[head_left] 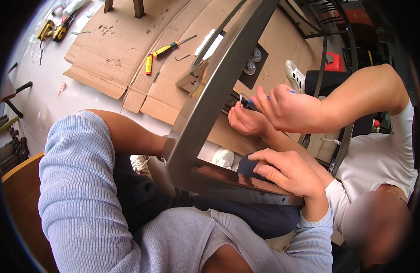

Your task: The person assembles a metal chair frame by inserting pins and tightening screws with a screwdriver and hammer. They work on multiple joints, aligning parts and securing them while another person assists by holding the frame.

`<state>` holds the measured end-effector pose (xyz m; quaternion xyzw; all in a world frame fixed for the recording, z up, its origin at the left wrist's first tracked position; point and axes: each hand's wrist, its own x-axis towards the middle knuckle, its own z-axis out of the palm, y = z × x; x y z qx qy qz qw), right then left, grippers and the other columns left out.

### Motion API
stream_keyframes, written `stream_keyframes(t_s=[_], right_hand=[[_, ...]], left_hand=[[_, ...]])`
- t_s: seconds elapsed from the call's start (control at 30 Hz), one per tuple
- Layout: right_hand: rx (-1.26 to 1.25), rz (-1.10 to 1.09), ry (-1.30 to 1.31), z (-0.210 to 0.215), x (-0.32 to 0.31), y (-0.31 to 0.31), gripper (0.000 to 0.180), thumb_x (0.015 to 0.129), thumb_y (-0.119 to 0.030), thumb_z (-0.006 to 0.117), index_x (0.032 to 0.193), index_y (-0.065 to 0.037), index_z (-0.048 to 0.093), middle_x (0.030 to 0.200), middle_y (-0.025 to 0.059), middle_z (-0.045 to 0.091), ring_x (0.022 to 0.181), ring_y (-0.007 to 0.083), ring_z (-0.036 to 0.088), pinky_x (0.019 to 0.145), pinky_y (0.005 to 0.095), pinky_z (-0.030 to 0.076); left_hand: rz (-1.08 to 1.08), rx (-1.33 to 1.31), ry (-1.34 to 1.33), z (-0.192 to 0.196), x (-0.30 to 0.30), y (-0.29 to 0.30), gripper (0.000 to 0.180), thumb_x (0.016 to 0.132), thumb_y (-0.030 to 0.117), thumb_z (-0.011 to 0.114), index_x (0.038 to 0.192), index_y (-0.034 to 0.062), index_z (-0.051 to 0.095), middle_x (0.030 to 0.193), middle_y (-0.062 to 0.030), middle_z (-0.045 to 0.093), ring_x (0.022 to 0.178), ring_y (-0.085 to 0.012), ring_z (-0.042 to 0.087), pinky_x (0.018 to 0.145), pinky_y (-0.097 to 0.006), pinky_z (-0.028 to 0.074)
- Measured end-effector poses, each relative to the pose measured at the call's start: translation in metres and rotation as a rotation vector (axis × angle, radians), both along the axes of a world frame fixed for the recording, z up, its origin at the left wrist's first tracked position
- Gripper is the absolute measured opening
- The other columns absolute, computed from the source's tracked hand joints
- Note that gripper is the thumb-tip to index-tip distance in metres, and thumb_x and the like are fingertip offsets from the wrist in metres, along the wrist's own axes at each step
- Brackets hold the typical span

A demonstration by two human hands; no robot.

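Observation:
A dark, glossy metal frame with a rounded corner stands tilted before me. My left forearm passes behind its left side, and the hand itself is hidden there. My right hand rests on the frame's near edge with its fingers stretched out, holding nothing loose. Beyond it, a co-worker's hand grips a blue-handled tool, mostly covered by the fingers. The co-worker's other hand pinches a small, thin white piece beside the frame's inner side.
Cardboard sheets cover the floor. On them lie a yellow-and-black screwdriver, a hex key and a small yellow-red box. Two power drills lie at the far left. The co-worker in a white shirt sits close on my right.

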<state>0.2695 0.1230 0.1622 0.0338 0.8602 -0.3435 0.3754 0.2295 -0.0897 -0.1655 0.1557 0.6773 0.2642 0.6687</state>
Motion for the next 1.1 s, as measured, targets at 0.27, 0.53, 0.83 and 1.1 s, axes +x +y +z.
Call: stream_keyframes(t_s=[0.27,0.53,0.83,1.1], right_hand=[[0.033,0.027,0.03,-0.0008,0.0026,0.001,0.026,0.089,-0.02,0.057,0.111,-0.006,0.058,0.082,0.0122,0.064,0.074,0.033,0.063,0.066,0.0362,0.049],[0.015,0.014,0.008,-0.0004,0.0011,0.0009,0.027,0.09,-0.021,0.056,0.112,-0.006,0.057,0.081,0.0125,0.065,0.074,0.0329,0.063,0.066,0.0364,0.049],[0.03,0.03,0.009,-0.001,0.0014,0.0002,0.028,0.09,-0.021,0.056,0.114,-0.006,0.057,0.081,0.0113,0.065,0.074,0.0314,0.063,0.066,0.0361,0.048],[0.019,0.015,-0.02,0.0007,-0.0003,0.0002,0.028,0.089,-0.02,0.056,0.114,-0.006,0.057,0.082,0.0119,0.065,0.075,0.0308,0.064,0.067,0.0354,0.049]], left_hand=[[-0.116,-0.046,-0.01,-0.0072,0.0077,-0.0117,0.035,0.089,0.034,0.055,0.081,0.0026,0.067,0.072,-0.0067,0.067,0.064,-0.0142,0.062,0.061,-0.03,0.051],[-0.038,-0.038,-0.009,-0.0092,0.0051,-0.0091,0.034,0.089,0.033,0.055,0.08,0.0022,0.067,0.07,-0.0065,0.066,0.061,-0.0142,0.061,0.06,-0.03,0.051],[-0.021,-0.03,-0.005,-0.0106,0.0054,-0.01,0.034,0.089,0.032,0.055,0.079,0.0017,0.067,0.069,-0.0066,0.066,0.058,-0.0144,0.06,0.059,-0.03,0.051],[-0.008,-0.03,0.0,-0.0083,0.006,-0.0075,0.034,0.089,0.033,0.055,0.079,0.0016,0.067,0.069,-0.007,0.066,0.058,-0.0147,0.061,0.059,-0.03,0.051]])
